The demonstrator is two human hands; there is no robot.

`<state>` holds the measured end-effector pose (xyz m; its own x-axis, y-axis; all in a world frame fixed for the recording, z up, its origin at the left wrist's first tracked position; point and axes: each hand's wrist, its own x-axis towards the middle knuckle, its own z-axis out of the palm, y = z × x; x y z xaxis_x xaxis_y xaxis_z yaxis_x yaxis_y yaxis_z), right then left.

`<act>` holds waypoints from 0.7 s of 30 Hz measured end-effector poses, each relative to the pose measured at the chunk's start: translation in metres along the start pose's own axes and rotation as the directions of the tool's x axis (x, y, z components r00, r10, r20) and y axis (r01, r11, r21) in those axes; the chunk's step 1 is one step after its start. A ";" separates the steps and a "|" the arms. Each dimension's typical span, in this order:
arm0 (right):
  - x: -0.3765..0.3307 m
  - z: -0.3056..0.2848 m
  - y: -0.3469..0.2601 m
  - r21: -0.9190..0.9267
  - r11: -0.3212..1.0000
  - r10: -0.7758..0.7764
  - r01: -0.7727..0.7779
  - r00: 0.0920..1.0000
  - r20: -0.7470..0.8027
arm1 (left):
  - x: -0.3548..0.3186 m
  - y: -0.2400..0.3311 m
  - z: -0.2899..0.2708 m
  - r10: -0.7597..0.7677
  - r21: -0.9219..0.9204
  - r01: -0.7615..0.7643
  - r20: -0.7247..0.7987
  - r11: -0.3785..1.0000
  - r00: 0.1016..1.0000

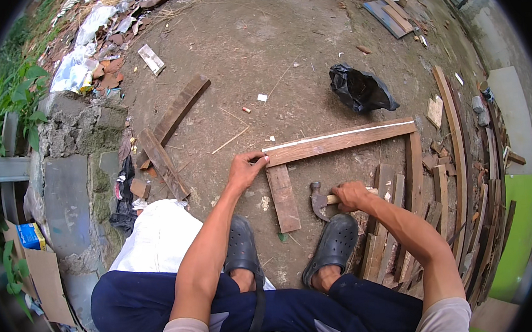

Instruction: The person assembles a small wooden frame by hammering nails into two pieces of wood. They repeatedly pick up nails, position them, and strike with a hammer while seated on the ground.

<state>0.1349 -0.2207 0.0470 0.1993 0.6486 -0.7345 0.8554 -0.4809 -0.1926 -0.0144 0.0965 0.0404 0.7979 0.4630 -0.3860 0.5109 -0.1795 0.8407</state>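
Observation:
My left hand (246, 169) is at the left end of a long brown wooden board (341, 143), thumb and fingertips pinched together against it. Whatever may be between those fingertips is too small to make out. A white strip runs along the board's upper edge. Below its left end a short plank (284, 202) points toward me, and at its right end a longer piece (413, 165) meets it at a corner. Wrapped round the handle of a claw hammer (318, 200), my right hand (352, 196) is just above the ground, between the short plank and the stacked timber.
Several timber lengths (450, 153) lie along the right side. Beyond the board sits a black plastic bag (362, 88). Two crossed planks (179, 113) rest at the left, near a white sack (160, 235). A low concrete wall (68, 204) borders the left.

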 end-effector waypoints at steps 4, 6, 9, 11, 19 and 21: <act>-0.001 0.002 -0.001 0.043 0.998 0.036 -0.038 0.999 0.031 | 0.000 0.001 0.003 0.007 0.023 -0.007 -0.006 1.000 1.000; 0.000 0.004 0.000 0.068 0.997 0.036 -0.039 0.999 0.034 | 0.000 0.000 0.004 -0.006 0.026 0.006 -0.002 1.000 1.000; 0.002 0.004 0.000 0.082 0.996 0.041 -0.045 0.998 0.049 | 0.000 0.000 0.005 -0.026 0.024 0.026 -0.002 0.999 1.000; 0.003 0.004 0.001 0.091 0.994 0.048 -0.053 0.997 0.060 | -0.001 0.000 0.007 -0.009 0.025 0.009 -0.015 1.000 1.000; 0.008 0.006 0.003 0.110 0.993 0.043 -0.048 0.998 0.045 | 0.002 -0.008 0.010 0.026 -0.012 -0.026 -0.041 1.000 0.999; 0.007 0.006 0.003 0.111 0.992 0.050 -0.054 0.998 0.040 | 0.001 -0.007 0.010 0.037 0.000 -0.037 -0.045 0.999 0.998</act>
<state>0.1360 -0.2212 0.0376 0.2226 0.5995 -0.7688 0.7852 -0.5777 -0.2231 -0.0132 0.0892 0.0304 0.8011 0.4945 -0.3373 0.4811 -0.1967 0.8543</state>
